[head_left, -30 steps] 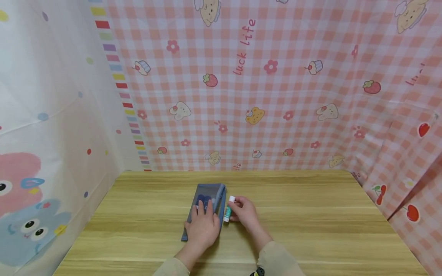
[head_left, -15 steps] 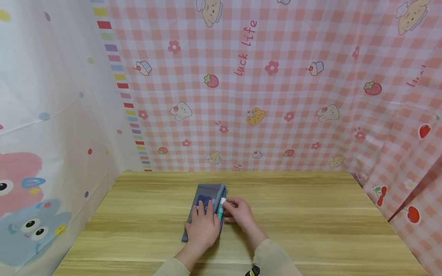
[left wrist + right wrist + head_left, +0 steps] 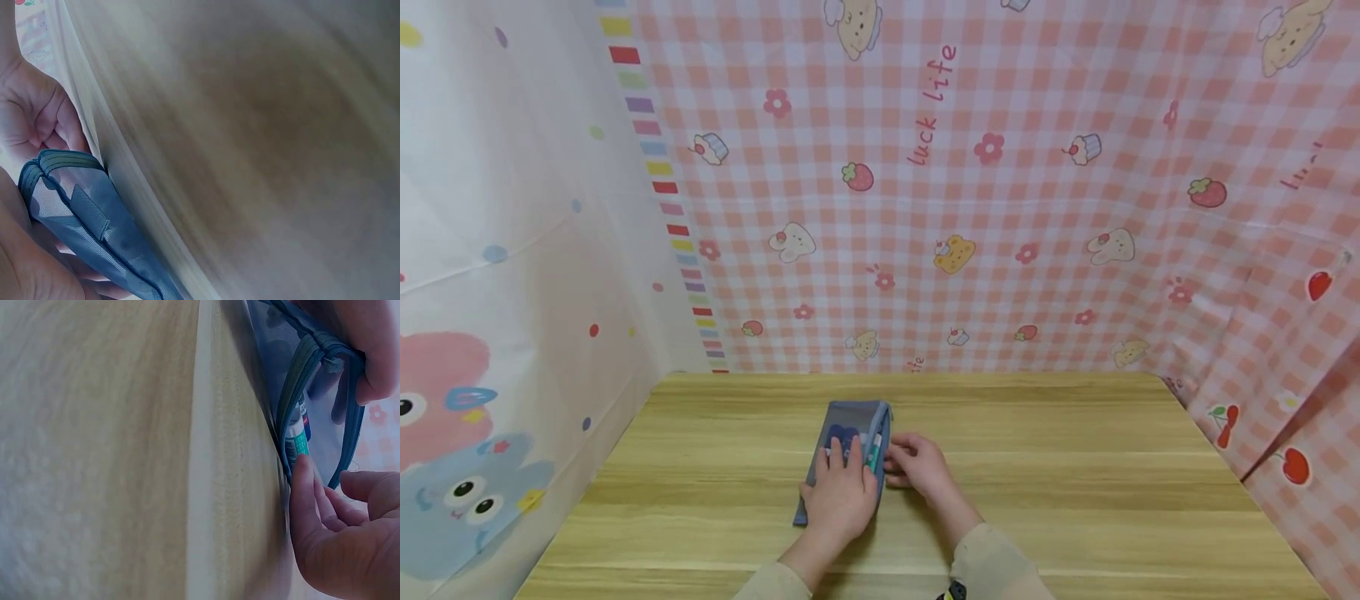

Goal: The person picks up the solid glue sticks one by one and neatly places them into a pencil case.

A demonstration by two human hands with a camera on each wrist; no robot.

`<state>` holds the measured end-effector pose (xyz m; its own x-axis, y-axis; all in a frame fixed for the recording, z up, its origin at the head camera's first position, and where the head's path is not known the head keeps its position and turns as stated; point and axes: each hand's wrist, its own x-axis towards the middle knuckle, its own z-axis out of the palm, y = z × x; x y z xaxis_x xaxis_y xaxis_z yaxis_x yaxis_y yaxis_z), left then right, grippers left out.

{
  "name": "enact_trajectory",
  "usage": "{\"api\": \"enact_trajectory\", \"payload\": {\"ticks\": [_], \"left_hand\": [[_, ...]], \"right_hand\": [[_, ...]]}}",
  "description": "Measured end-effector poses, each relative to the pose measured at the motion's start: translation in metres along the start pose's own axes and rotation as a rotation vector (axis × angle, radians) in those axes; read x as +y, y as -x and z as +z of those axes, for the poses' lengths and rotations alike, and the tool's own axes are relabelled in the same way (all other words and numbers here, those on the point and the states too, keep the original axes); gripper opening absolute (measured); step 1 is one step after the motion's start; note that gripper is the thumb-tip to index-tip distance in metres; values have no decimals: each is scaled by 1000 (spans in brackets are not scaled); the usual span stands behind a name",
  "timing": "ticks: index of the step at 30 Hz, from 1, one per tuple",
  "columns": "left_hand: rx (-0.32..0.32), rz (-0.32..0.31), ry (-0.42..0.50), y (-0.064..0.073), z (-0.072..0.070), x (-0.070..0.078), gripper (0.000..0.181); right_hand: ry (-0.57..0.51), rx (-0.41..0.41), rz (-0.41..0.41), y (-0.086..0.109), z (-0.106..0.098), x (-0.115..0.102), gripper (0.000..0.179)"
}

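A blue mesh zip pouch (image 3: 859,417) lies on the table with its zipped side open toward the right. My left hand (image 3: 841,498) rests on top of it, fingers spread; in the right wrist view the left thumb (image 3: 378,381) touches the upper edge of the opening. Inside the opening sits a white-and-green glue stick (image 3: 297,440), with a dark blue item (image 3: 304,412) beside it. My right hand (image 3: 921,467) is at the opening, its fingertips by the glue stick's near end and its thumb apart from them. Dark blue shapes (image 3: 842,433) show through the mesh.
The wooden table (image 3: 1060,467) extends on both sides of the pouch. A pink checked cloth (image 3: 970,200) hangs behind it, and a white printed cloth (image 3: 535,250) hangs at the left.
The glue stick has moved left from beside the pouch into its opening, carried by my right hand, whose thumb has come off it. My left hand has stayed on the pouch.
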<state>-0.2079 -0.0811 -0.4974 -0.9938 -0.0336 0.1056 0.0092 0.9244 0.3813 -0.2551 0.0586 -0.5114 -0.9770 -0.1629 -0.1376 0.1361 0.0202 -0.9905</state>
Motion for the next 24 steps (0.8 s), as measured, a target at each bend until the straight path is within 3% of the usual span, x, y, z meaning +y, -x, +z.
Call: {"api": "enact_trajectory", "payload": {"ticks": [7,24], "left_hand": [[-7,0,1,1,-1,1,52],[-26,30,-3,1,-1,0,50]], "right_hand": [[-4,-71,-22,0,1,2,39],[-23,-106,-27,5,-5,1,42]]}}
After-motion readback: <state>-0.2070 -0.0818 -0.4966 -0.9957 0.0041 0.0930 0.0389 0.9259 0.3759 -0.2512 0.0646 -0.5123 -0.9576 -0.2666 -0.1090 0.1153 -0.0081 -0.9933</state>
